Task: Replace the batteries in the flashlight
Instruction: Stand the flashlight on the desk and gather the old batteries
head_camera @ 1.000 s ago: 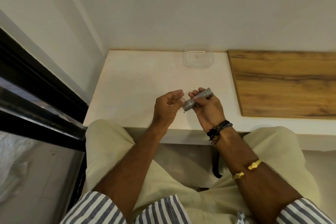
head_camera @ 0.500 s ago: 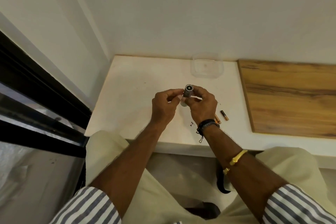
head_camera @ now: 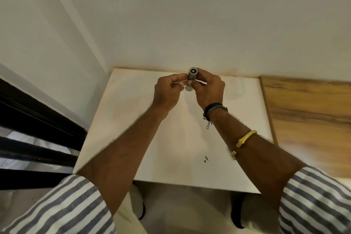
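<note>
While raised together above the far part of the worktop (head_camera: 133, 138), both hands closed on the flashlight (head_camera: 193, 74). Right hand (head_camera: 209, 89) wrapped round the barrel; left hand (head_camera: 167, 93) pinching narrow at its lower side, fingertips touching the body. Flashlight held between the two hands, long axis pointing up toward the camera, one round end facing the viewer. Whether that end is open or capped: cannot tell. Small pale round piece (head_camera: 188, 88) seen just below the barrel between the hands, identity unclear. No batteries in view. Judged step: working the end of the barrel, right hand steadying, left hand nearer for turning. Dark specks (head_camera: 206, 158) on the worktop nearer the body; wooden board (head_camera: 307, 119) to the right.
</note>
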`<state>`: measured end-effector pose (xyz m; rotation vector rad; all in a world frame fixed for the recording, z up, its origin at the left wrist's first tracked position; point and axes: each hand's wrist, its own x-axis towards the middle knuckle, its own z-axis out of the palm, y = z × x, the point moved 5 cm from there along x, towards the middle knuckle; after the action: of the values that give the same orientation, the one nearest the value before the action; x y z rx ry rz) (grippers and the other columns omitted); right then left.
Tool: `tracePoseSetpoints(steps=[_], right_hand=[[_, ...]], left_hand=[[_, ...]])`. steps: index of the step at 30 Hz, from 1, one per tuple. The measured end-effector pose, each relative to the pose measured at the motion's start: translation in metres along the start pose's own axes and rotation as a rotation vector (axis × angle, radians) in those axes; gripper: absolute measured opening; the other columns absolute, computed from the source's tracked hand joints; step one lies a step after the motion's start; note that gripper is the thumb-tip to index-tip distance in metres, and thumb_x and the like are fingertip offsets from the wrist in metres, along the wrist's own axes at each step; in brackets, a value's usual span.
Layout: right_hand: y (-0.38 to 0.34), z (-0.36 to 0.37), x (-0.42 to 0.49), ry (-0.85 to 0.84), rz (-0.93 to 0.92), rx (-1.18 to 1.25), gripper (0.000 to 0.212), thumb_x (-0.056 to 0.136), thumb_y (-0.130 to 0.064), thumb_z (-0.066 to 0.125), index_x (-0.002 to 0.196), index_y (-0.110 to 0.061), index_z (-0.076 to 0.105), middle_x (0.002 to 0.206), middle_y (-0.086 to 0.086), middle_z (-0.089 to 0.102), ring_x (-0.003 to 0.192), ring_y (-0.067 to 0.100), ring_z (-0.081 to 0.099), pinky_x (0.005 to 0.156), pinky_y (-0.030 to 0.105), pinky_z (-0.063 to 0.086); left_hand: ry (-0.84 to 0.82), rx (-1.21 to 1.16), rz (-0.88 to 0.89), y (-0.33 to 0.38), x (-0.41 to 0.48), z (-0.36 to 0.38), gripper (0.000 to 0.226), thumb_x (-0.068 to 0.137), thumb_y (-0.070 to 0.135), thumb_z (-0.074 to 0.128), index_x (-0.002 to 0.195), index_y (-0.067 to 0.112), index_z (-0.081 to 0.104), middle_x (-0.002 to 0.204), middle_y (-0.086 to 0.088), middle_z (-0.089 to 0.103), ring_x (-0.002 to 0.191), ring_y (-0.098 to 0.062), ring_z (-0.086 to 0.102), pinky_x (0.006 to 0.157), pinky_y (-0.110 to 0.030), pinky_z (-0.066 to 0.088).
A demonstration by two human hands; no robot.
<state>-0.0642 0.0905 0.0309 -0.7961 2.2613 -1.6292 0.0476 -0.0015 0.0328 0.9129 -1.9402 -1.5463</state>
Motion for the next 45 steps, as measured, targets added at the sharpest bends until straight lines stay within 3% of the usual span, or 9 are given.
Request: tracePoseSetpoints(steps=[7,37,41,45], right_hand=[[0.008,0.027,0.041,-0.04,-0.009,-0.073,0.033,0.087,-0.004,0.076,0.119,-0.013,0.076,0.115,0.004,0.077,0.108,0.021,0.072,0.104,0.04,0.054],[0.026,0.053,0.078,0.037,0.027,-0.124,0.034,0.086,-0.008,0.079,0.119,-0.009,0.073,0.11,0.006,0.077,0.102,0.02,0.072,0.097,0.038,0.058],[0.02,0.044,0.065,0.087,0.039,-0.086,0.033,0.086,-0.009,0.078,0.118,-0.009,0.07,0.112,0.005,0.075,0.102,0.019,0.07,0.092,0.036,0.06],[0.008,0.02,0.035,0.156,0.022,-0.058,0.024,0.086,-0.007,0.076,0.11,-0.008,0.073,0.104,0.004,0.076,0.094,0.016,0.07,0.084,0.024,0.059]], left_hand=[[-0.008,0.025,-0.021,-0.015,0.044,-0.003,0.038,0.095,0.0,0.048,0.124,0.013,0.068,0.122,-0.002,0.071,0.117,-0.018,0.064,0.102,-0.044,0.051],[-0.041,0.135,0.023,-0.034,0.092,0.007,0.044,0.097,-0.006,0.048,0.137,0.009,0.056,0.135,-0.006,0.063,0.127,-0.019,0.057,0.109,-0.036,0.045],[0.126,0.13,-0.022,-0.031,0.077,0.003,0.041,0.097,0.004,0.053,0.138,0.008,0.055,0.136,-0.006,0.062,0.124,-0.015,0.059,0.106,-0.031,0.047],[0.276,0.029,0.001,-0.017,0.044,0.002,0.028,0.093,0.011,0.062,0.121,0.011,0.067,0.112,-0.003,0.074,0.102,-0.015,0.069,0.094,-0.038,0.057]])
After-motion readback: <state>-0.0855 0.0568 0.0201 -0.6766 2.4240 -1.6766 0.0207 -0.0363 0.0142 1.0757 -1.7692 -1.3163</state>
